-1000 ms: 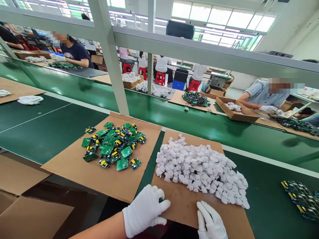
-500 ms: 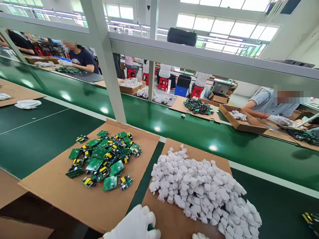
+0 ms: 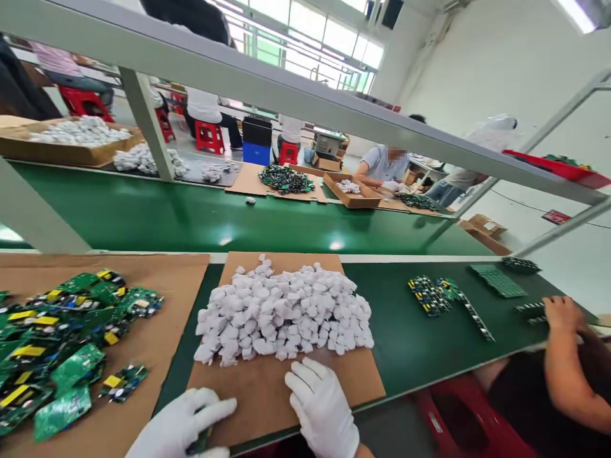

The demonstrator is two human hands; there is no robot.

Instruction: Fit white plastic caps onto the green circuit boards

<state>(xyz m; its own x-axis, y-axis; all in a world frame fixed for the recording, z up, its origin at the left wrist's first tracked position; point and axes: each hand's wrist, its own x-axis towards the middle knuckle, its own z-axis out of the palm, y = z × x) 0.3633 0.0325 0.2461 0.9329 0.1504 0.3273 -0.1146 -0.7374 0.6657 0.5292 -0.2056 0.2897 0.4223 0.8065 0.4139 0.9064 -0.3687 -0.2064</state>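
Observation:
My left hand (image 3: 184, 423), in a white glove, is closed around a small green circuit board (image 3: 203, 440), mostly hidden under the fingers at the bottom edge. To its right, my right hand (image 3: 322, 404), also gloved, has its fingers stretched out over the cardboard. Its fingertips reach the near edge of a heap of small white lumpy pieces (image 3: 286, 312); whether they touch it I cannot tell. That heap lies on a brown cardboard sheet (image 3: 258, 401). Left of it, green circuit boards with yellow parts (image 3: 71, 356) are piled on another cardboard sheet (image 3: 167, 286).
A co-worker's hands (image 3: 563, 315) handle boards at the bench's right end, beside a red stool (image 3: 458, 413). Board panels (image 3: 499, 280) lie on the green bench. A green belt (image 3: 286, 226) runs behind, below a grey beam (image 3: 267, 83). Opposite stands a cardboard tray (image 3: 353, 197) of white pieces.
The view has swung right, so the white heap is now central and the co-worker at the right shows. My right hand has come fully into view by the heap; my left still holds the board.

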